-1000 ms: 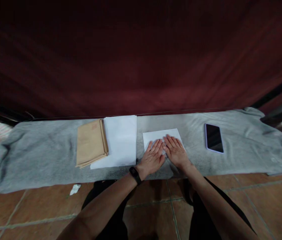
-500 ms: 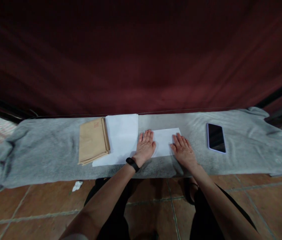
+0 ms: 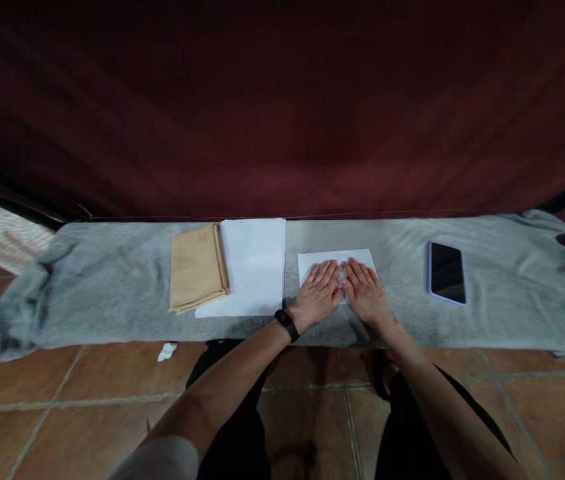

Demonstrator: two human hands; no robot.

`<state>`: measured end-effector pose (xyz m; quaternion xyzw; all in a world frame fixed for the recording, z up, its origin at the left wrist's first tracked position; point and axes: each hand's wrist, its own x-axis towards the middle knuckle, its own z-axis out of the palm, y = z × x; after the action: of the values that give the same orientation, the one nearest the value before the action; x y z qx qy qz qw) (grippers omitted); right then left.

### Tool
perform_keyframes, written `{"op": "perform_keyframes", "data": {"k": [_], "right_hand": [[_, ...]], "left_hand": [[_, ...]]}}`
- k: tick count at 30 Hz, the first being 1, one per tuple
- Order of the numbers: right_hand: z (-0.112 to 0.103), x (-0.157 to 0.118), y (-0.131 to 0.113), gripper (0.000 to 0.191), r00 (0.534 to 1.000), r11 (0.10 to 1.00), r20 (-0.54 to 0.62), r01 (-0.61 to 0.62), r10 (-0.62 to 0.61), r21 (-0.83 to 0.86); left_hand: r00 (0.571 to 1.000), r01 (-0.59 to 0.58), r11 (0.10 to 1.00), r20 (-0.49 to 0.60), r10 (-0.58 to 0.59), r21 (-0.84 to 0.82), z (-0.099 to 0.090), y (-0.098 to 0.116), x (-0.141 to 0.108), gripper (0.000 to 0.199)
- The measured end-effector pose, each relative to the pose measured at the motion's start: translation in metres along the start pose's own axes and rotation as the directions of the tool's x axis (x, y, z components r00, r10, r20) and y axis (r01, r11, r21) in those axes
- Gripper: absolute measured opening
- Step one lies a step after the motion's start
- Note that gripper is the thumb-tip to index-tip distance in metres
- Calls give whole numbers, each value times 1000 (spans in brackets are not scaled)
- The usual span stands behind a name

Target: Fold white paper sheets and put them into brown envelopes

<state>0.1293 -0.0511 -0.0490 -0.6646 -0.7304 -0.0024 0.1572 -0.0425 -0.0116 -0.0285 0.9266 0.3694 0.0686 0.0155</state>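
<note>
A folded white sheet [image 3: 312, 259] lies on the grey cloth, its upper edge showing beyond my fingers. My left hand [image 3: 318, 293] rests flat on its left half, fingers stretched out, with a black band on the wrist. Flat on the right half is my right hand [image 3: 366, 293], fingers also stretched. The two hands nearly meet at the thumbs. To the left lies a stack of white paper [image 3: 256, 267], partly under brown envelopes [image 3: 196, 270].
A phone [image 3: 447, 273] in a pale purple case lies at the right on the grey cloth [image 3: 112, 287]. Behind the surface hangs a dark red curtain [image 3: 282, 133]. A white scrap [image 3: 167, 351] is on the tiled floor [image 3: 117, 373].
My left hand has slid right across the sheet and now lies close beside my right hand. The sheet's left end is now uncovered. The whole view has shifted slightly.
</note>
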Motion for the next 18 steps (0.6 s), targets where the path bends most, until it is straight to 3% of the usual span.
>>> {"op": "perform_keyframes", "data": {"k": [12,18], "right_hand": [[-6,-13,23,60,998,992,-11,-65,64,-111],[-12,-24,33,62,994,985,-39,-109,105,-131]], "left_hand": [[989,146,989,-21,-146,-6,0,-23,-10,68],[985,169,985,-31,-169,-24,-3,-36,-17,64]]}}
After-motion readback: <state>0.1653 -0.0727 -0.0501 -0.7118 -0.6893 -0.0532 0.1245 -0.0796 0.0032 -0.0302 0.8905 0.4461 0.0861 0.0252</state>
